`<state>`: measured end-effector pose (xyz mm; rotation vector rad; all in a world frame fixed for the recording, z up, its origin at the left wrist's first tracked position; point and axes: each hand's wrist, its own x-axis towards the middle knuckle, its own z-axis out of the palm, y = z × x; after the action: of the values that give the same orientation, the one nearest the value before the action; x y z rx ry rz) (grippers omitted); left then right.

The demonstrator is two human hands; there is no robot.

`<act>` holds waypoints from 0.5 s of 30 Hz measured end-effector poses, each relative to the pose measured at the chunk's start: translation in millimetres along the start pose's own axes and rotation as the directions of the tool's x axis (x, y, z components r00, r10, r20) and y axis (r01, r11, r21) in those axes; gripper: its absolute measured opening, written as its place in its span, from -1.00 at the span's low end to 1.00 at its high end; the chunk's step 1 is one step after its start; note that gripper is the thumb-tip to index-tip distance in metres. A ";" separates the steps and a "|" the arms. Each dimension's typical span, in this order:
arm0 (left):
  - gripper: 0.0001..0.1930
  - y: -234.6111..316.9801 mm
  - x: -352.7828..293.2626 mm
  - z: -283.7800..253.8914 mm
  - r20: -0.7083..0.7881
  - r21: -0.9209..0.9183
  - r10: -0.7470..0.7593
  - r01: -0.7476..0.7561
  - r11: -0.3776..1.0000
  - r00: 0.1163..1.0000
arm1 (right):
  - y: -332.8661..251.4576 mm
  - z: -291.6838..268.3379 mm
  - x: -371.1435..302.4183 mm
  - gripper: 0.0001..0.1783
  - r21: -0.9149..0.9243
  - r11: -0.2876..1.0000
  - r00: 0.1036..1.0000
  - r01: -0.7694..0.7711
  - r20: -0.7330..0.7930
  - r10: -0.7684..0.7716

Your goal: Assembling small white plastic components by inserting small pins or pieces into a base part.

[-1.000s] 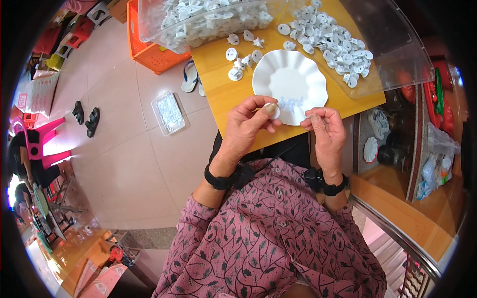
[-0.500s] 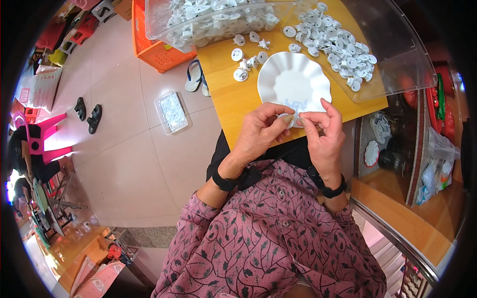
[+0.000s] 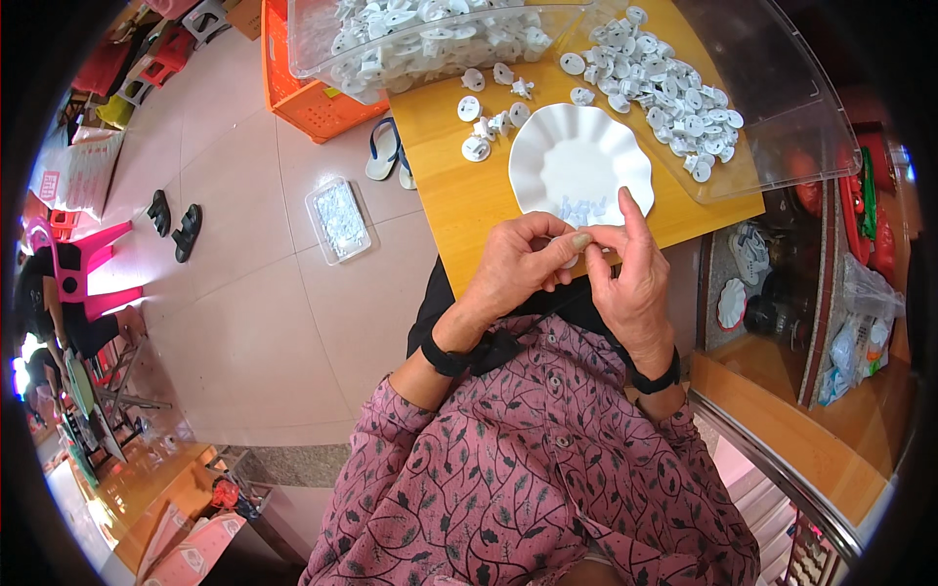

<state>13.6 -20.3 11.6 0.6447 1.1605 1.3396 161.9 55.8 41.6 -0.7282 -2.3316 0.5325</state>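
My left hand [image 3: 518, 266] is closed in a pinch around a small white round plastic part [image 3: 572, 262], mostly hidden by the fingers. Against its thumb tip presses my right hand [image 3: 633, 278], one finger pointing up and the others bent together; whatever lies between those fingertips is too small to make out. Both hands meet over the near edge of the yellow table [image 3: 445, 215]. Just beyond them is a white scalloped plate [image 3: 576, 146] with tiny pale pieces [image 3: 583, 211] gathered at its near side.
Several loose white round parts [image 3: 476, 148] lie left of the plate, and a larger pile [image 3: 674, 98] is to its right. A clear bin [image 3: 430, 44] full of them stands at the back. On the floor are an orange crate [image 3: 318, 112], a clear box [image 3: 339, 221] and sandals [image 3: 186, 232].
My right hand has shifted slightly left and its fingertips now touch the left thumb. The right fingers have straightened upward, and more of the tiny pieces on the plate show.
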 end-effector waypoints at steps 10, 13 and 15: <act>-0.74 6.4 -0.4 -9.0 0.032 -0.164 -0.109 0.113 0.980 0.994 | -6.8 5.4 2.2 -0.29 0.231 0.962 0.989 -0.144 -0.006 0.150; -0.75 4.3 -0.6 -7.3 -0.019 -0.225 -0.102 0.095 0.970 0.995 | -7.1 7.4 0.8 -0.41 0.321 0.926 0.977 -0.200 -0.008 0.214; -0.75 1.8 -0.3 -6.1 -0.035 -0.255 -0.094 0.082 0.963 0.995 | -7.8 8.2 -1.0 -0.61 0.325 0.907 0.953 -0.268 -0.051 0.300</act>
<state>7.4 -21.7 11.2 0.3740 1.0204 1.4046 154.2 47.7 39.4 -0.9206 -1.9921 0.9515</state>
